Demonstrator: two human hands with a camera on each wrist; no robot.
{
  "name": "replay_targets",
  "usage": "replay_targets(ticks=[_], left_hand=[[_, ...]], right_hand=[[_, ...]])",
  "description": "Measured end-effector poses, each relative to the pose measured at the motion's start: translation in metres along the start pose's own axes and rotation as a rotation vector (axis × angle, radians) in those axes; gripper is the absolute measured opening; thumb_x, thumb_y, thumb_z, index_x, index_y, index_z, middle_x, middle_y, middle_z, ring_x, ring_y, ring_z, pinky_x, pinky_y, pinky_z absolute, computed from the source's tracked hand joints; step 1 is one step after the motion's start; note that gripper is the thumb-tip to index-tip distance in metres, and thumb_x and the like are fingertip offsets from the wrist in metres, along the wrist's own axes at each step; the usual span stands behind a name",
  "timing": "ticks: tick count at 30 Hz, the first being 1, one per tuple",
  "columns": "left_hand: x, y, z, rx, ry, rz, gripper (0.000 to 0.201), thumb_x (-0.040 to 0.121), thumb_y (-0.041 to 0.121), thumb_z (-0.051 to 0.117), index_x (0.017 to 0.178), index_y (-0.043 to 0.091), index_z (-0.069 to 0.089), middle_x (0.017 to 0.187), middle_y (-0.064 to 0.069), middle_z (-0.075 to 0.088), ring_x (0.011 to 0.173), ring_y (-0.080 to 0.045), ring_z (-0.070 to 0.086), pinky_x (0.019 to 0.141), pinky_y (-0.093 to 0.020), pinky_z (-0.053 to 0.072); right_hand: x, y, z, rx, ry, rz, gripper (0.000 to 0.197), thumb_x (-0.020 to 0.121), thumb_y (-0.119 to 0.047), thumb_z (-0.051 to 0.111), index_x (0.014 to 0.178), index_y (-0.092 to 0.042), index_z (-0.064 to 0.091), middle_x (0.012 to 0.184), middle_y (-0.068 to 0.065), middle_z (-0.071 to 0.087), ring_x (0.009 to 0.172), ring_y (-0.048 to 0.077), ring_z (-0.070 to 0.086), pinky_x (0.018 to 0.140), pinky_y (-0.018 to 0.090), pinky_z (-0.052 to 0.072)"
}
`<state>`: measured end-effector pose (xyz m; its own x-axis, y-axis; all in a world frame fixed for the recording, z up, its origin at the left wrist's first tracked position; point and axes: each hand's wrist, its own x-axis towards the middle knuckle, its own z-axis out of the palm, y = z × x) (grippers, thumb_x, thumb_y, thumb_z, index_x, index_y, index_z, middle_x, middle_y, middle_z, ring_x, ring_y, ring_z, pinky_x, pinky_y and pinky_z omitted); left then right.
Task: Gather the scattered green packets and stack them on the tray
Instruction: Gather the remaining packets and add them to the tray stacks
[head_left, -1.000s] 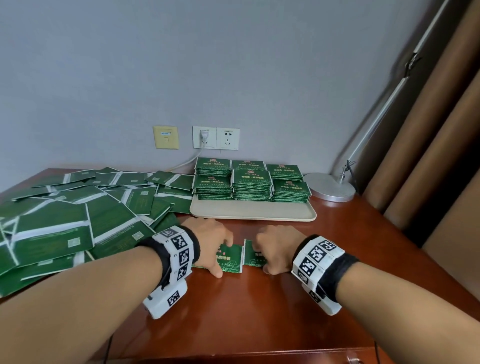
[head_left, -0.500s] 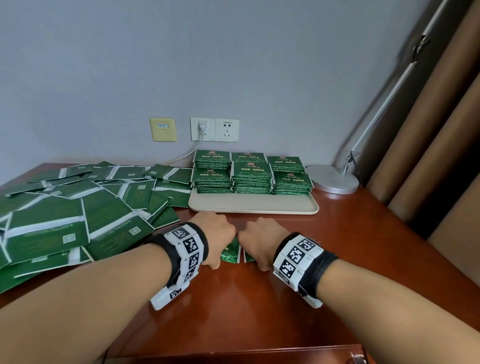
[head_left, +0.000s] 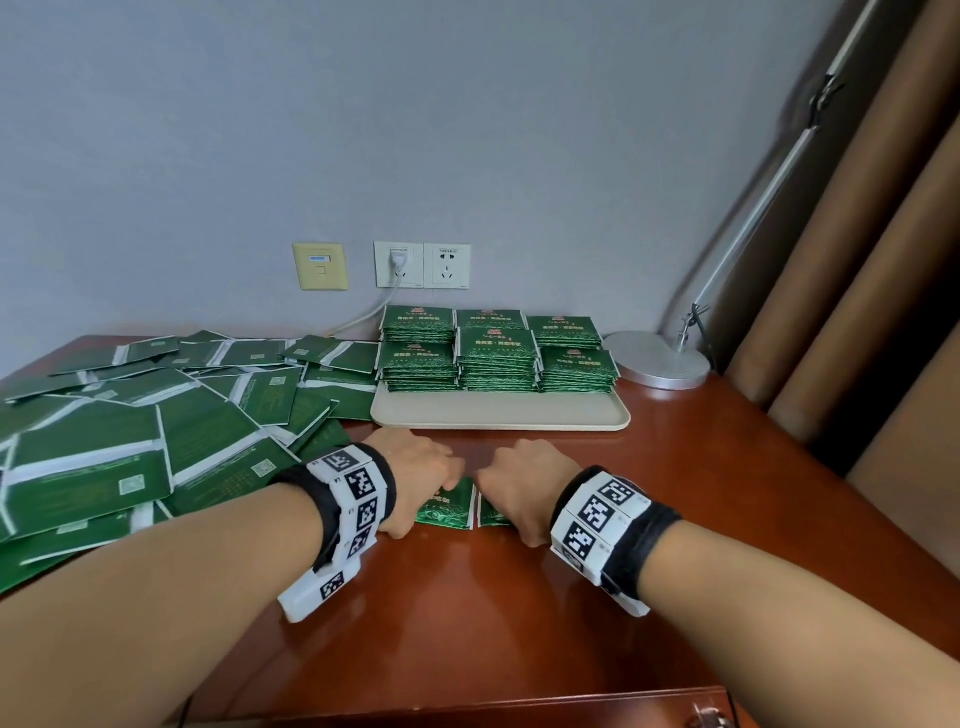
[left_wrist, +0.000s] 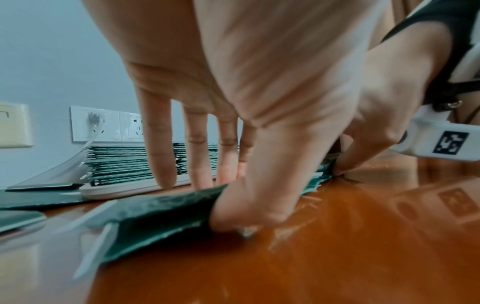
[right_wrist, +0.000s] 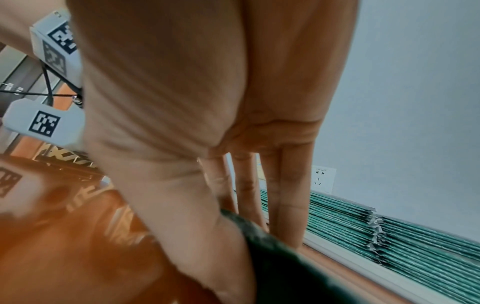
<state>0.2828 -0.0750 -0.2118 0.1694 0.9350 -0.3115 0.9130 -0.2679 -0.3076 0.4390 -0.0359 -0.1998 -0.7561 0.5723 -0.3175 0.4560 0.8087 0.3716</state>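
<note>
Two small bunches of green packets (head_left: 450, 506) lie side by side on the wooden desk just before the beige tray (head_left: 498, 418). My left hand (head_left: 423, 480) pinches the left bunch (left_wrist: 161, 211), thumb at the near edge and fingers (left_wrist: 162, 164) at the far edge. My right hand (head_left: 517, 486) holds the right bunch (head_left: 492, 513) the same way, and it shows as a dark blur (right_wrist: 275, 248) under the thumb. Several neat stacks of green packets (head_left: 496, 356) fill the back of the tray.
A wide heap of larger scattered green packets (head_left: 130, 431) covers the desk's left side up to the tray's left edge. A lamp base (head_left: 657, 358) stands right of the tray. Wall sockets (head_left: 422, 265) with a plugged cable sit behind the stacks, and brown curtains (head_left: 857, 312) hang at the right.
Both hands have drawn closer together and now cover more of the two bunches. They sit slightly nearer the tray's front edge.
</note>
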Motion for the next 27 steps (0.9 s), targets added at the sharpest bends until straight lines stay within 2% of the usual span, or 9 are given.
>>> replay_targets(ticks=[3,6,9,13,17,21,27], left_hand=[[-0.001,0.000,0.002,-0.009,0.023,-0.001,0.065,0.070,0.018,0.078,0.126,0.027,0.046,0.111,0.008,0.054,0.085,-0.015,0.049,0.065,-0.030,0.037],[-0.003,0.000,0.003,-0.025,0.025,-0.004,0.064,0.070,0.015,0.078,0.125,0.027,0.046,0.112,0.008,0.052,0.084,-0.016,0.048,0.066,-0.030,0.039],[-0.004,-0.001,0.005,-0.053,0.024,0.003,0.065,0.072,0.006,0.076,0.125,0.027,0.045,0.110,0.009,0.050,0.083,-0.017,0.050,0.066,-0.033,0.044],[-0.006,-0.002,0.007,-0.102,0.017,0.008,0.065,0.071,0.000,0.072,0.122,0.027,0.043,0.108,0.008,0.047,0.084,-0.017,0.050,0.065,-0.034,0.043],[-0.007,-0.004,0.013,-0.142,0.060,0.009,0.059,0.070,0.003,0.063,0.120,0.027,0.044,0.103,0.010,0.045,0.083,-0.015,0.049,0.069,-0.033,0.042],[-0.007,-0.003,0.015,-0.146,0.097,-0.005,0.043,0.080,0.017,0.064,0.117,0.029,0.046,0.102,0.012,0.048,0.086,-0.016,0.052,0.076,-0.035,0.047],[-0.003,-0.008,0.012,-0.209,0.115,-0.022,0.032,0.085,0.014,0.063,0.110,0.032,0.055,0.109,0.011,0.061,0.098,-0.017,0.060,0.086,-0.039,0.051]], right_hand=[[0.000,-0.001,0.002,-0.022,-0.002,-0.009,0.042,0.079,-0.015,0.079,0.116,-0.012,0.060,0.109,0.012,0.063,0.099,0.033,0.063,0.069,0.035,0.045],[-0.001,-0.003,0.007,-0.042,-0.018,-0.020,0.050,0.088,-0.010,0.068,0.133,-0.007,0.048,0.125,0.015,0.058,0.110,0.037,0.059,0.076,0.039,0.045],[-0.003,-0.002,0.014,-0.031,0.001,-0.026,0.058,0.087,-0.007,0.067,0.139,-0.006,0.041,0.128,0.014,0.054,0.110,0.037,0.058,0.074,0.040,0.044],[-0.004,0.001,0.022,-0.019,-0.002,-0.038,0.065,0.089,-0.008,0.065,0.145,-0.008,0.034,0.133,0.012,0.048,0.113,0.036,0.055,0.086,0.045,0.052],[-0.001,0.003,0.033,-0.037,0.077,-0.050,0.071,0.082,-0.018,0.074,0.142,-0.011,0.036,0.128,0.008,0.050,0.109,0.033,0.056,0.081,0.043,0.051],[0.002,0.005,0.036,0.000,0.143,-0.042,0.046,0.092,-0.014,0.057,0.135,-0.010,0.043,0.123,0.010,0.055,0.107,0.036,0.058,0.082,0.045,0.052],[0.000,0.019,0.032,0.101,0.147,-0.031,0.042,0.087,-0.010,0.058,0.129,-0.017,0.054,0.122,0.007,0.060,0.106,0.036,0.061,0.082,0.042,0.051]])
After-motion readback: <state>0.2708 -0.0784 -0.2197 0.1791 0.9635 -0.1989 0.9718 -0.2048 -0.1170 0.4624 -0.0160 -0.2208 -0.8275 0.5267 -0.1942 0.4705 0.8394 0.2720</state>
